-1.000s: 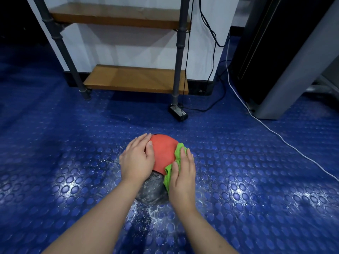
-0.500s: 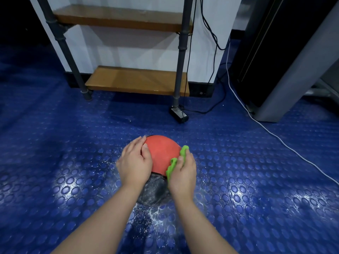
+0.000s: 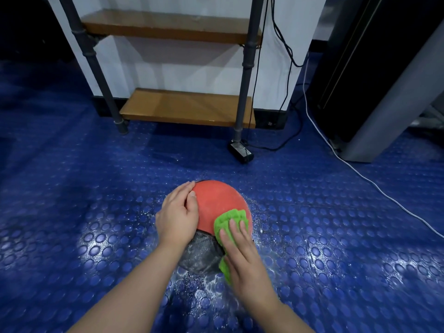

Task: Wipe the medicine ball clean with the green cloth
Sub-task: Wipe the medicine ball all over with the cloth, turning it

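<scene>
The medicine ball [image 3: 217,203] sits on the blue studded floor, its upper part red and its near lower part black and dusted with white specks. My left hand [image 3: 177,216] rests flat on the ball's left side with straight fingers. My right hand [image 3: 237,253] presses the green cloth [image 3: 228,218] against the ball's right side, fingers straight on top of the cloth. Part of the cloth hangs below my right palm.
White specks and wet shine lie on the floor [image 3: 312,236] around the ball. A metal rack with wooden shelves [image 3: 187,108] stands behind. A black power adapter [image 3: 240,151] and cables lie near its right leg. A white cable [image 3: 384,191] crosses the floor at right.
My right hand has slid the green cloth across the ball's right side, and more cloth now shows beyond the fingertips. The left hand stays on the left side.
</scene>
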The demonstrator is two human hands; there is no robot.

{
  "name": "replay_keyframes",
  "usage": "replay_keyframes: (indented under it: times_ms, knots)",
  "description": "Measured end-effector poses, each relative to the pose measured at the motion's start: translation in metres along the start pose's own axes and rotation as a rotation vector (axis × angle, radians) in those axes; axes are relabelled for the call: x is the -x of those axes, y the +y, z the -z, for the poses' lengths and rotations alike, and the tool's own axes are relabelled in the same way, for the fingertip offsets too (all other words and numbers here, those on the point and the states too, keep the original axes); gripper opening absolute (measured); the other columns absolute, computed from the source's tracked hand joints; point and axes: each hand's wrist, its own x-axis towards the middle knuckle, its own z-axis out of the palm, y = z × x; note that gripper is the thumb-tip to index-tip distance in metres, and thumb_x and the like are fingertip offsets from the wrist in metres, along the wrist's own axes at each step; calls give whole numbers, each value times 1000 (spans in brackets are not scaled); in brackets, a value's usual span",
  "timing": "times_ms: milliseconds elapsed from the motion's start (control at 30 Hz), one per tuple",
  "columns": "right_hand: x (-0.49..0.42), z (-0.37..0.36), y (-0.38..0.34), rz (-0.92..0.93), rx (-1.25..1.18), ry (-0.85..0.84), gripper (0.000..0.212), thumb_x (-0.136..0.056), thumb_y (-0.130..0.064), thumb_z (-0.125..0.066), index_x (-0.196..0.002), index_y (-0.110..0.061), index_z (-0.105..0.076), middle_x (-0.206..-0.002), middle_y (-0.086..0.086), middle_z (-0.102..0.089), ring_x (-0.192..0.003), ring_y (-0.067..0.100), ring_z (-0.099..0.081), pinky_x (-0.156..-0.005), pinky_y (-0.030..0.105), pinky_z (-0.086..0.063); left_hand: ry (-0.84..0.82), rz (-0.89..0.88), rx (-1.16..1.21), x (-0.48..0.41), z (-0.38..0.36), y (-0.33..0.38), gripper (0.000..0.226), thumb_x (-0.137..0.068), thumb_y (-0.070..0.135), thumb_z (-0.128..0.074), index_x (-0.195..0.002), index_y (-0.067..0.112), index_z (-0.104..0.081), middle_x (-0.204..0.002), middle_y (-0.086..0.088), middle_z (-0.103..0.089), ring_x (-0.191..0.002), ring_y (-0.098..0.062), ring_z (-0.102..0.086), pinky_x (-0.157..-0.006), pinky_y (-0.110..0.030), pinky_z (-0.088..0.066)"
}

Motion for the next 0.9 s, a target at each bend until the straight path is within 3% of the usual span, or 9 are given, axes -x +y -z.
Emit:
replay_keyframes:
  times_ms: [133,200,300,400,500,567,667,833,900]
  knots:
    - [27,21,32,100,59,-110,61,-93,-9,-44,-149,-27,-28,-158,-5,-20,-145,24,-19,-118,28,-15,7,-46,-32,6,-5,5,54,-90,48,-28,-132,35,-58,-140,16,-53,-132,-10,-43,-108,-44,-35]
    - [33,31,45,78,90,-125,65,-91,-3,-49,-148,-29,-29,-158,-7,-20,-144,21,-24,-117,27,-18,8,-71,-70,9,-9,10,54,-90,48,-28,-133,35,-58,-140,15,-54,-132,-11,-43,-107,-44,-34]
    - [32,41,49,-33,58,-134,80,-83,3,-55,-146,-39,-30,-156,-14,-22,-142,13,-28,-116,24,-19,0,-74,-127,8,-16,22,55,-89,49,-28,-134,35,-56,-141,15,-52,-134,-12,-41,-106,-44,-32]
    - [21,52,33,-248,-119,-81,69,-93,-3,-51,-140,-51,-32,-153,-25,-24,-139,-4,-26,-115,20,-22,-20,-80,-184,6,-22,28,49,-95,49,-30,-135,36,-55,-142,15,-51,-135,-12,-40,-107,-46,-32]
    - [-14,58,10,-463,-264,120,52,-99,-15,-46,-138,-47,-35,-149,-24,-28,-135,-16,-20,-111,7,-18,-9,-114,-215,10,-26,29,43,-98,45,-35,-133,35,-57,-140,15,-53,-134,-12,-42,-105,-48,-35]
    - [-46,55,-2,-441,-258,75,45,-100,-19,-43,-139,-40,-36,-151,-18,-26,-139,-10,-17,-110,5,-13,15,-159,-215,17,-27,30,50,-93,48,-30,-130,34,-60,-136,15,-57,-131,-13,-46,-101,-49,-38]
    - [-84,41,-6,-386,-122,-97,42,-101,-19,-40,-142,-26,-41,-153,-4,-30,-144,9,-19,-115,18,-12,52,-208,-223,26,-26,25,53,-90,48,-27,-128,33,-62,-133,15,-60,-127,-14,-50,-100,-48,-40]
    - [-126,44,16,-732,-200,-157,38,-100,-25,-39,-137,-27,-48,-136,0,-54,-124,20,-49,-101,28,-38,58,-209,-215,29,-24,21,52,-92,48,-28,-128,33,-61,-134,16,-59,-128,-14,-49,-102,-48,-40]
    - [-122,42,7,-683,-189,-134,39,-100,-22,-39,-138,-24,-48,-136,3,-53,-125,23,-48,-107,35,-37,60,-202,-197,27,-24,21,53,-91,49,-27,-127,34,-62,-133,17,-59,-128,-13,-49,-101,-47,-41]
